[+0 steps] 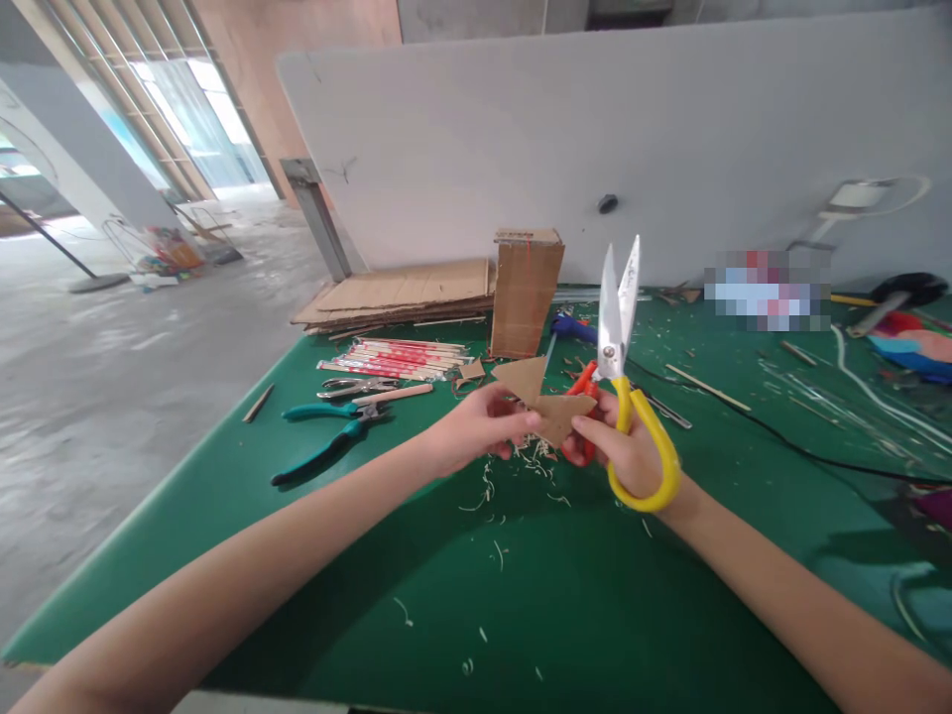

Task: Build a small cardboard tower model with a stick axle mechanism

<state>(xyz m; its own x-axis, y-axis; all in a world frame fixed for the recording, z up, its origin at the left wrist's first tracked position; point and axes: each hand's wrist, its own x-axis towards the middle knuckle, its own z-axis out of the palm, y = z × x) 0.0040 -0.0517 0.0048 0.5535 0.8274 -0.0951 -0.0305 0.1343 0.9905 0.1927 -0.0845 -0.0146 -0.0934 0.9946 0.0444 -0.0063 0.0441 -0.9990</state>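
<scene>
A small brown cardboard piece (559, 416), with angular triangle-like outlines, is held up above the table between my hands. My left hand (476, 431) pinches its left side between thumb and fingers. On the opposite edge, the thumb of my right hand (623, 451) presses against the cardboard. Yellow-handled scissors (619, 327) hang on my right hand, their blades pointing up and slightly apart. A red-handled tool (581, 379) shows just behind the right fingers; whether they touch it, I cannot tell. Whether the cardboard is one piece or two overlapping is unclear.
Teal-handled pliers (334, 446) lie left of my hands, near wrapped sticks (409, 357). An upright cardboard box (525, 297) and stacked cardboard sheets (416, 288) stand behind. Shavings (487, 486) litter the green table (416, 615). A black cable (810, 451) crosses the right side.
</scene>
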